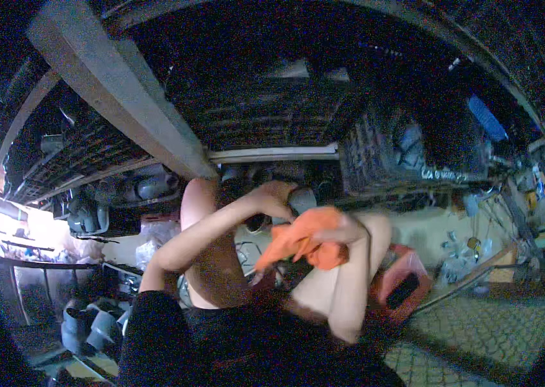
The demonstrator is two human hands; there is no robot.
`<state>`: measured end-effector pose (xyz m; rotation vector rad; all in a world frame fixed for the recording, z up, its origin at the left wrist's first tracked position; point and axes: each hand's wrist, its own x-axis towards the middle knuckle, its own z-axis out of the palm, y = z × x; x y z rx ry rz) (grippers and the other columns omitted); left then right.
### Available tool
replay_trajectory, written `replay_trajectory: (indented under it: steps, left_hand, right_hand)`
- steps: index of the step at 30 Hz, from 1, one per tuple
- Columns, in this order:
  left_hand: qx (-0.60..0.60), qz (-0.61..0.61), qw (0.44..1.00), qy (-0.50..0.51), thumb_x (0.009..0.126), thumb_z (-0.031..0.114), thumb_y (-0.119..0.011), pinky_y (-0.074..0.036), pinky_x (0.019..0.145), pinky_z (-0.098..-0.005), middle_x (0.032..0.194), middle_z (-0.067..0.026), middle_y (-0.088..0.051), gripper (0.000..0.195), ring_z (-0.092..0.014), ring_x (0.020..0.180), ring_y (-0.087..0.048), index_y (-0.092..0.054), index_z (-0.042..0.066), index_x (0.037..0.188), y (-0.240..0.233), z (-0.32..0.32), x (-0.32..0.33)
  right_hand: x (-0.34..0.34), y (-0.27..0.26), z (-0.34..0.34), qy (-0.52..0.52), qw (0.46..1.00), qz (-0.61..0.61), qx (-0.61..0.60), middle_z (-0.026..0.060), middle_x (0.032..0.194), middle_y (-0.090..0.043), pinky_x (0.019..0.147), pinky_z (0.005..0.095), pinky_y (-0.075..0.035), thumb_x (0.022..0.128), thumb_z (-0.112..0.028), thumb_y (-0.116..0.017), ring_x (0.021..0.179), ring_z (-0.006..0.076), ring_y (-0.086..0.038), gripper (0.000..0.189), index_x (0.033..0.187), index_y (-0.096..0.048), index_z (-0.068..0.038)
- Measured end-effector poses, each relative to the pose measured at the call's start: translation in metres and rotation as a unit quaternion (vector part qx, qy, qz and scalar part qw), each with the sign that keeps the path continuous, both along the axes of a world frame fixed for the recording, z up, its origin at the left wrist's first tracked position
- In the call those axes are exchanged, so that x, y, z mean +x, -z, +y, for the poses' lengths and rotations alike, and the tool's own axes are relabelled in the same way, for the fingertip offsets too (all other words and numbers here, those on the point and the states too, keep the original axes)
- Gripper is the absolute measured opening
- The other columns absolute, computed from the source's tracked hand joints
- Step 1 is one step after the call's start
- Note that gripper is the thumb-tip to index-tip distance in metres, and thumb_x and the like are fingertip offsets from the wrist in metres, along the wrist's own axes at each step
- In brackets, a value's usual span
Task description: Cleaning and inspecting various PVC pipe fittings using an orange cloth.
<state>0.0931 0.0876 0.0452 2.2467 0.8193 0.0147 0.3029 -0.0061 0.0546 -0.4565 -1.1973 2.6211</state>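
Between my bent knees, my left hand (274, 200) holds a greyish cylindrical object (303, 200) that looks like a cup or short pipe piece; its exact kind is unclear. A crumpled orange cloth (306, 237) is gripped in my right hand (345, 230), just right of and below that object, its folds hanging down to the left. The cloth overlaps or nearly meets the object's lower edge; whether they touch cannot be told. Blur hides the fingers of my right hand. A dark round opening (256, 222) shows under my left hand.
A wooden beam (132, 92) slants down from upper left towards my left knee. Dark crates (374, 150) stand ahead. Beside my right leg is a red container (405, 280) with a black item in it. Grey pipe fittings (86, 324) lie at lower left; wire mesh (485, 329) spreads at lower right.
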Motion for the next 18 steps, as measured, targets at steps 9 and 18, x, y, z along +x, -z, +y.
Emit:
replay_trajectory:
  steps: [9, 18]
  left_hand:
    - [-0.028, -0.372, 0.886, -0.275, 0.049, 0.018, -0.085, -0.046, 0.091, -0.0344, 0.109, -0.017, -0.061, 0.09, -0.02, 0.104, -0.057, -0.045, -0.006, 0.127, -0.011, -0.012, -0.043]
    - [-0.344, -0.458, 0.673, -0.469, 0.088, 0.068, -0.033, -0.047, 0.082, -0.0329, 0.104, -0.0079, -0.063, 0.072, -0.022, 0.092, -0.057, -0.057, 0.007, 0.119, -0.042, -0.033, -0.064]
  right_hand:
    - [-0.035, 0.003, 0.038, 0.48, 0.774, 0.414, 0.004, 0.0127, 0.135, -0.048, 0.107, 0.0441, -0.033, 0.093, -0.037, -0.049, 0.121, 0.0271, -0.048, 0.052, 0.133, -0.044, -0.005]
    - [-0.136, -0.022, 0.045, 0.6, 0.767, -0.11, 0.197, 0.0032, 0.121, -0.056, 0.103, 0.0347, -0.033, 0.079, -0.022, -0.071, 0.114, 0.0159, -0.049, 0.056, 0.129, -0.05, -0.008]
